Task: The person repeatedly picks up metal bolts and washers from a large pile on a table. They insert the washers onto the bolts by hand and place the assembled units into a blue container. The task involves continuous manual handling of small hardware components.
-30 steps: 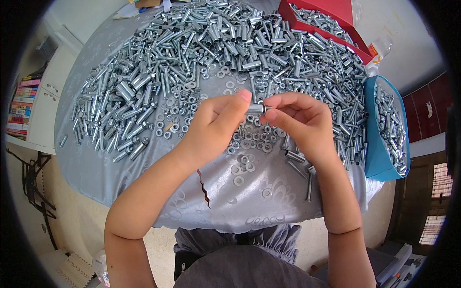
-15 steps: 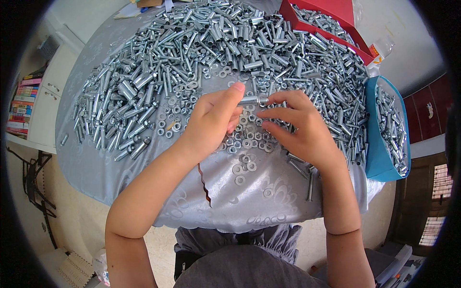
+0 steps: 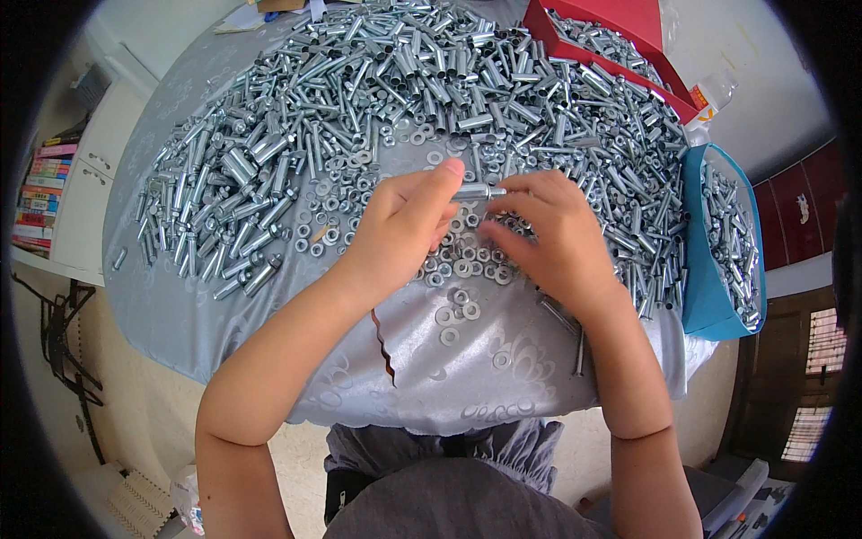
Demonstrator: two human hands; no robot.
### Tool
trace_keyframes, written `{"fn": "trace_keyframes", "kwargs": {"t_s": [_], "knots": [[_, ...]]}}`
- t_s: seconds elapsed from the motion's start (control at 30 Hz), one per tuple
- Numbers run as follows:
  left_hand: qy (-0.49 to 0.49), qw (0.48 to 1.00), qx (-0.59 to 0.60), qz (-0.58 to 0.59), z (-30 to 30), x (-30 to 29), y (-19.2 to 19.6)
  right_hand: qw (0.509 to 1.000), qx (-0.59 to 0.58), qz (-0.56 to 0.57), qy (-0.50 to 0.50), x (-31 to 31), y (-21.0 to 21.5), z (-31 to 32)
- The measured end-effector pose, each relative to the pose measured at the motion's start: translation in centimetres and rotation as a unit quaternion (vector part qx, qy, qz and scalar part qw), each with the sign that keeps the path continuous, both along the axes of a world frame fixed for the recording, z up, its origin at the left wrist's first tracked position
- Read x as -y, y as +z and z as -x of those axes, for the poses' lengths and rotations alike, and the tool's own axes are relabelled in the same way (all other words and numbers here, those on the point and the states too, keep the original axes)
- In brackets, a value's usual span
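Sleeve bolt (image 3: 478,192), silver, roughly horiz., above mid-table: sleeve end at L thumb, thinner end pointing R. L hand (image 3: 400,220) has it clamped betw. thumb and curled fingers. R hand (image 3: 558,235) at the thin end, fingers half curled, thumb well apart from index; index tip at the bolt's end (actual contact: can't tell).

Below and betw. the hands, loose washers (image 3: 462,268) and nuts, many overlapping; a few more strays nearer the body. Long bolt (image 3: 580,355) lies just beside R forearm.

Beyond the hands, big heap of bolts and sleeves (image 3: 422,67) arcs across the far side. Sleeved bolts (image 3: 241,168) piled on the L.

Far R: red box (image 3: 675,106) w/ more metal pcs; teal box (image 3: 703,305) at R edge, also loaded. Clear bottle (image 3: 716,90) near red box. All on grey patterned tablecloth (image 3: 175,314), dark wavy slit (image 3: 383,346) near the front. Books (image 3: 43,198) on shelf, far L.
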State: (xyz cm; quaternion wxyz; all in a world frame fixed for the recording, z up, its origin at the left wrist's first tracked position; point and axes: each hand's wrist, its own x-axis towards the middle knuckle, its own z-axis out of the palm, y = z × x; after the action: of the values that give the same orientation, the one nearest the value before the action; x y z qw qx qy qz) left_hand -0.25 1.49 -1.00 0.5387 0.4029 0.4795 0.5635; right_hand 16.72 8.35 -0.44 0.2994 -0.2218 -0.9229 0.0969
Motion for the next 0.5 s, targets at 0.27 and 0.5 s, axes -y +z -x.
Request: {"fn": "trace_keyframes", "kwargs": {"t_s": [0.27,0.5], "knots": [[0.009,1.0,0.007,0.0,0.0,0.0,-0.2,0.94,-0.175,0.291,-0.031,0.0,1.1,-0.4],[0.001,0.999,-0.035,0.029,-0.3,0.1,0.1,0.863,-0.234,0.445,0.051,0.7,1.1,-0.1]]}}
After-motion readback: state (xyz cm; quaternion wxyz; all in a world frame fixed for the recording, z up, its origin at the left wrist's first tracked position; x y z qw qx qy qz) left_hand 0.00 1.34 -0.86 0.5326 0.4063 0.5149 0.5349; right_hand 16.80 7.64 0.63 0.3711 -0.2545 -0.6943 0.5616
